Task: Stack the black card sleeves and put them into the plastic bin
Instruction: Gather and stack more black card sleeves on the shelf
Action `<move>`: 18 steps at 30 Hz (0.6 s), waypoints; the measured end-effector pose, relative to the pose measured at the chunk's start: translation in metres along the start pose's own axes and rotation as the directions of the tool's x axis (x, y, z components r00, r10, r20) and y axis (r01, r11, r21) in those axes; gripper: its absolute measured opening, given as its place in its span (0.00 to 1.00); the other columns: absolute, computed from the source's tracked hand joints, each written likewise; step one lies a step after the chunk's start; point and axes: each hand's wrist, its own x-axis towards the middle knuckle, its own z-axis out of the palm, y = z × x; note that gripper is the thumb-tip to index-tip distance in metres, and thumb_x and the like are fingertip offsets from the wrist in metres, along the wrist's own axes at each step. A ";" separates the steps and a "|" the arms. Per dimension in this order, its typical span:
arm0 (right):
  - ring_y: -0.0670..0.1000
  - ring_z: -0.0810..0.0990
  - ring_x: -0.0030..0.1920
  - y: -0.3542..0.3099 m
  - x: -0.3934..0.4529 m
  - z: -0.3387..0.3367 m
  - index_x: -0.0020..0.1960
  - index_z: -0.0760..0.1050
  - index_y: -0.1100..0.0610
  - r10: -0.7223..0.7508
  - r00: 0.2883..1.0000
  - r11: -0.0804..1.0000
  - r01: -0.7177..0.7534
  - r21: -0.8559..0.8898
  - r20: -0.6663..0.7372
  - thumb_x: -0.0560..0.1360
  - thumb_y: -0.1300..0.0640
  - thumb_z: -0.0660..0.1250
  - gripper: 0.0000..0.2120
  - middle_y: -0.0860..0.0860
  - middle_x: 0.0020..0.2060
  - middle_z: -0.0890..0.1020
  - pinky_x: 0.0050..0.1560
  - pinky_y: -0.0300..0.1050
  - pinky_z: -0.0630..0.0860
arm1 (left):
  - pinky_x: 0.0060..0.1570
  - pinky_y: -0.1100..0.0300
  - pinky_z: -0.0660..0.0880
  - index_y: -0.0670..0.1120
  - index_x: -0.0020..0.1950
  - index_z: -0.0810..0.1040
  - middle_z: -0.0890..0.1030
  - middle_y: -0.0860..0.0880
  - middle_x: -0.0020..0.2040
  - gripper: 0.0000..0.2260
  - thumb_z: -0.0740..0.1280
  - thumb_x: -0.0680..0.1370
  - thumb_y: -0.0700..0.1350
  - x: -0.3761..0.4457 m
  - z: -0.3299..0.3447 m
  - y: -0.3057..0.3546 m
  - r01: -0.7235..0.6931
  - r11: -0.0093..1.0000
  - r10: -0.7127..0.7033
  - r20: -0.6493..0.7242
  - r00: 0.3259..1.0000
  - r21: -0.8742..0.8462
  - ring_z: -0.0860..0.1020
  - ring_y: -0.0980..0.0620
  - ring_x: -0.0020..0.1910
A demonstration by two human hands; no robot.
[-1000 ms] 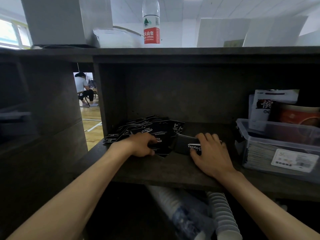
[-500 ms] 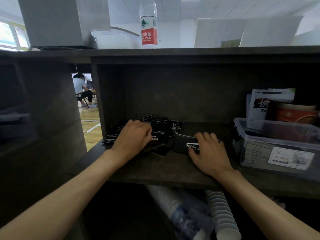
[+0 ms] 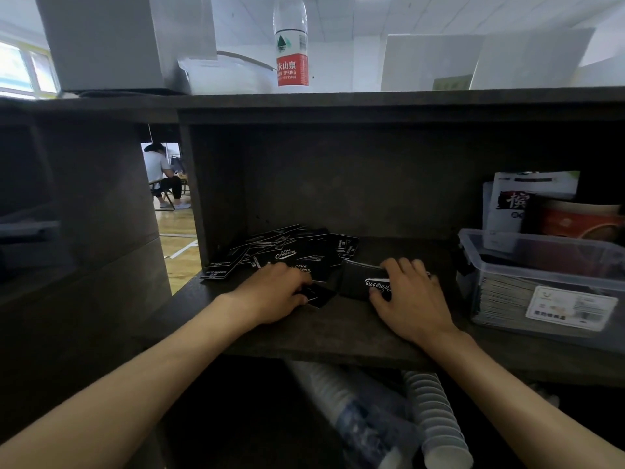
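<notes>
Dark wooden shelf (image 3: 338, 330), one open compartment at chest height. Both bare arms reach in.

Loose black card sleeves (image 3: 297, 253) lie scattered in a fanned heap at the back left of the compartment, overlapping, white lettering on several. None is in the bin.

Left hand (image 3: 274, 292): palm down at the near edge of the heap, fingers curled over a single sleeve (image 3: 319, 294) that pokes out to the right from under the fingertips. It looks like a pinch, with the thumb below, but the thumb is hidden.

Right hand (image 3: 411, 299): palm down on a small squared-up stack of sleeves (image 3: 358, 282) just right of the heap. Fingers curve over the far edge of the stack, thumb against its near edge by the white lettering. The stack sits flat on the shelf, gripped between thumb and fingers.

Clear plastic bin (image 3: 541, 269) stands at the right end of the same shelf, near the right hand but apart from it. No lid on it. It holds a row of cards or papers on edge; a white label is on its front wall. Behind it are a white packet (image 3: 517, 201) with a black character and a brown-orange cup (image 3: 581, 221).

On top of the shelf unit: a water bottle (image 3: 291, 45) with a red label, a white box (image 3: 111, 42).

Below the shelf: sleeves of stacked paper cups (image 3: 433, 421) lying tilted.

Through the gap at left, a seated person (image 3: 162, 174), far off, on a wooden floor.
</notes>
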 end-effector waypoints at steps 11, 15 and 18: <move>0.52 0.70 0.60 0.000 -0.001 -0.002 0.65 0.68 0.50 0.002 1.000 1.000 -0.002 -0.001 0.025 0.76 0.41 0.62 0.21 0.50 0.59 0.75 0.59 0.54 0.71 | 0.44 0.68 0.78 0.57 0.66 0.70 0.79 0.57 0.47 0.24 0.70 0.75 0.37 0.003 -0.029 0.017 -0.187 0.731 -0.368 -0.610 0.702 -0.657 0.81 0.61 0.44; 0.52 0.71 0.59 -0.001 -0.001 -0.004 0.64 0.70 0.51 0.008 1.000 1.000 -0.009 0.011 0.025 0.77 0.45 0.60 0.18 0.51 0.57 0.76 0.58 0.54 0.72 | 0.52 0.52 0.81 0.54 0.55 0.75 0.82 0.52 0.49 0.17 0.70 0.74 0.35 0.015 0.000 0.033 -0.093 0.577 -0.430 -0.399 0.810 -0.811 0.82 0.55 0.47; 0.52 0.71 0.57 0.000 -0.001 -0.005 0.62 0.70 0.51 0.028 0.999 0.999 -0.028 0.026 0.018 0.78 0.47 0.56 0.16 0.51 0.56 0.76 0.56 0.53 0.72 | 0.55 0.57 0.79 0.52 0.61 0.76 0.82 0.53 0.53 0.17 0.68 0.76 0.35 0.020 0.012 0.036 -0.076 0.563 -0.479 -0.400 0.781 -0.823 0.81 0.58 0.50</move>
